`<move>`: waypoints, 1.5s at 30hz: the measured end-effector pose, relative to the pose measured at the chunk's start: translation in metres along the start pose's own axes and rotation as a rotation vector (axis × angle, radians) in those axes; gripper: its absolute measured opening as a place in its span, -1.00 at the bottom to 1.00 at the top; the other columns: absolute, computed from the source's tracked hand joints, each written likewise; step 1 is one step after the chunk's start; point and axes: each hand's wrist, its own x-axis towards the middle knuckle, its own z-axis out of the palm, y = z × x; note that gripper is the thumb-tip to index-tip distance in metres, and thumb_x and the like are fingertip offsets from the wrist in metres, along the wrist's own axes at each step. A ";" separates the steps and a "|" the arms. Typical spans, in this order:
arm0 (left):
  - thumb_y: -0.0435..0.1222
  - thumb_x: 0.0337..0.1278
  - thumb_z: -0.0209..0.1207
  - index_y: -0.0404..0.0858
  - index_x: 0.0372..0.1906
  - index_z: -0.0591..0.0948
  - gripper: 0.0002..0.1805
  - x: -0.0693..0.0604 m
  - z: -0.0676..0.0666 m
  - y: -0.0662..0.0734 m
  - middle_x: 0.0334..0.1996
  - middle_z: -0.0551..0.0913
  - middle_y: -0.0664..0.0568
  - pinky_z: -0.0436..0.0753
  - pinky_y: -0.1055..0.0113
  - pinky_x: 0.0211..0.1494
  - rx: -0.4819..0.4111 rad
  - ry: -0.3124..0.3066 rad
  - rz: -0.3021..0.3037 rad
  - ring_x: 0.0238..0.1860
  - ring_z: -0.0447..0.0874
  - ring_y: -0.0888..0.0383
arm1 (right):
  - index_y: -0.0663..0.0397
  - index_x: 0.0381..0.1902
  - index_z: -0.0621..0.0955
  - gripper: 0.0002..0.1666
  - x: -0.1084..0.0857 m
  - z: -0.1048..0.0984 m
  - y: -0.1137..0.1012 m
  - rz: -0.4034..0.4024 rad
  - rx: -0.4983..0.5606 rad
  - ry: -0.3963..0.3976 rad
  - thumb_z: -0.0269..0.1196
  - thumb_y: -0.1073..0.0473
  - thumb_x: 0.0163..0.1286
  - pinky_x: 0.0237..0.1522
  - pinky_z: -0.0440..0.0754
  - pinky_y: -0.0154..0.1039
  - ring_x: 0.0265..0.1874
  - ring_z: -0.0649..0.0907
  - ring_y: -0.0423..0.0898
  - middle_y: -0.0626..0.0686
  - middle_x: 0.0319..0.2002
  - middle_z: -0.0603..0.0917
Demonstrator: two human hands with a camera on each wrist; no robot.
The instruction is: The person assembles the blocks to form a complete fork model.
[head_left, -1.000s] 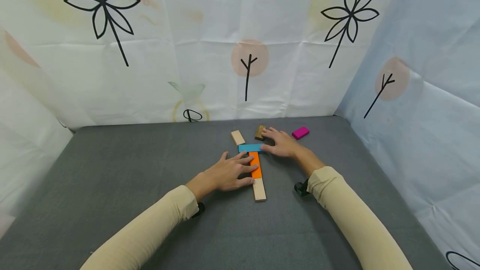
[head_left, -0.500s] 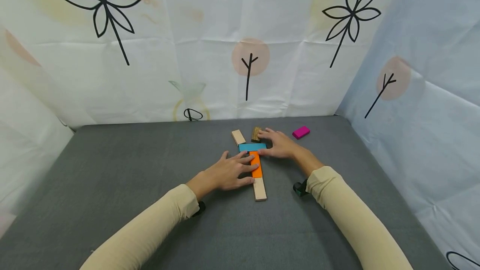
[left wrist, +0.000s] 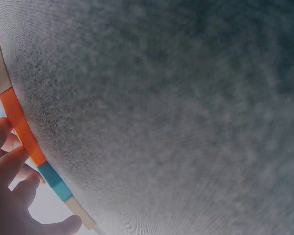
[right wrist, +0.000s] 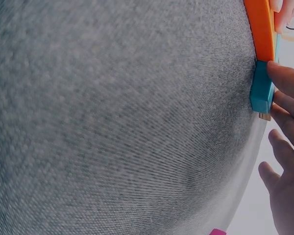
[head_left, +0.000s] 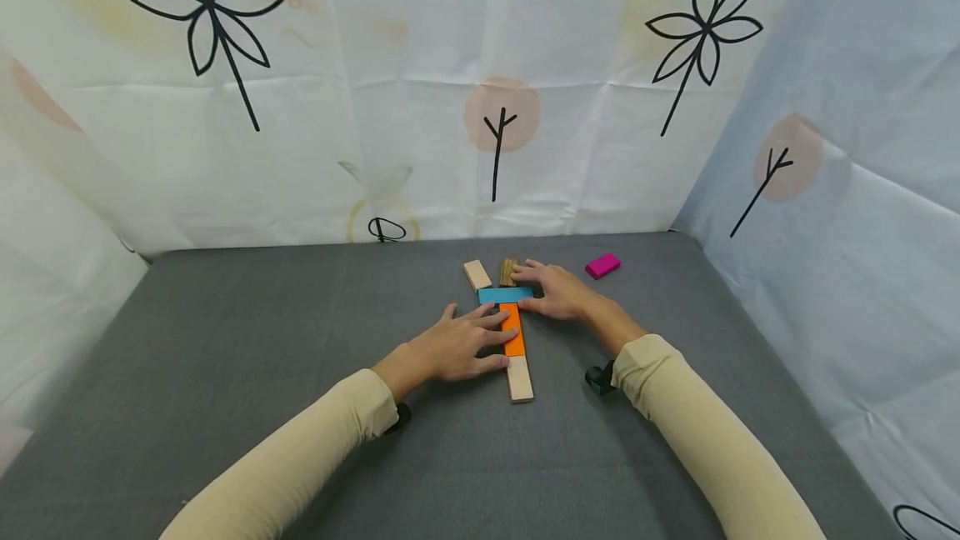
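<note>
Flat blocks lie on grey cloth in the head view. An orange block [head_left: 515, 348] runs lengthwise between a pale wooden block [head_left: 519, 382] at its near end and a blue block [head_left: 498, 296] set crosswise at its far end. My left hand [head_left: 459, 347] rests spread, with fingertips on the orange block. My right hand [head_left: 558, 292] has its thumb at the blue block's right end and its fingertips touching a brown block [head_left: 507, 272] just behind it. Beside that, another pale block [head_left: 477, 275] lies slanted behind the blue block's left end. In the right wrist view, the brown block is mostly hidden.
A magenta block [head_left: 602, 265] lies apart, to the right of my right hand. The grey table surface [head_left: 262, 340] ends at a white printed curtain [head_left: 420, 140] at the back, with bluish cloth [head_left: 847, 215] along the right side.
The brown block has slid left under my right fingertips, straightening up behind the blue block. My right hand shifted slightly left with it. The left hand has stayed put.
</note>
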 end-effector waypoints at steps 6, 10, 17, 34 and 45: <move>0.20 0.45 -0.09 0.10 0.48 0.37 -0.38 0.001 0.000 -0.001 0.54 0.15 0.06 0.08 -0.42 0.36 -0.001 -0.004 0.005 0.57 -0.03 -0.04 | 0.22 0.39 0.44 -0.38 0.000 -0.001 -0.001 -0.005 0.003 -0.007 0.25 0.14 0.44 0.41 0.12 0.26 0.50 0.18 0.21 0.17 0.46 0.33; 0.21 0.46 -0.10 0.10 0.48 0.36 -0.38 0.002 0.001 -0.002 0.54 0.15 0.07 0.08 -0.41 0.37 -0.002 -0.004 0.006 0.57 -0.04 -0.03 | 0.18 0.42 0.43 -0.37 0.000 -0.002 -0.003 0.009 -0.013 -0.011 0.25 0.14 0.45 0.39 0.15 0.27 0.47 0.21 0.26 0.20 0.47 0.30; 0.20 0.46 -0.11 0.10 0.48 0.36 -0.38 0.001 0.000 -0.002 0.54 0.14 0.07 0.08 -0.41 0.37 -0.004 -0.005 0.006 0.57 -0.05 -0.02 | 0.09 0.46 0.39 -0.36 0.001 -0.003 -0.009 -0.017 -0.093 -0.025 0.22 0.16 0.46 0.37 0.17 0.30 0.44 0.25 0.30 0.29 0.47 0.27; 0.21 0.46 -0.10 0.09 0.49 0.34 -0.37 0.001 0.002 -0.002 0.54 0.13 0.05 0.09 -0.40 0.37 -0.013 -0.002 0.011 0.57 -0.04 -0.03 | 0.18 0.39 0.46 -0.44 0.000 0.003 -0.008 -0.089 -0.078 -0.010 0.19 0.25 0.46 0.40 0.12 0.28 0.50 0.16 0.24 0.23 0.46 0.31; 0.20 0.46 -0.10 0.10 0.49 0.34 -0.38 0.000 0.002 -0.002 0.54 0.14 0.07 0.08 -0.40 0.37 -0.017 -0.001 0.010 0.57 -0.04 -0.03 | 0.16 0.39 0.47 -0.45 -0.001 0.004 -0.010 -0.078 -0.102 0.000 0.19 0.25 0.45 0.41 0.12 0.27 0.50 0.17 0.22 0.22 0.45 0.33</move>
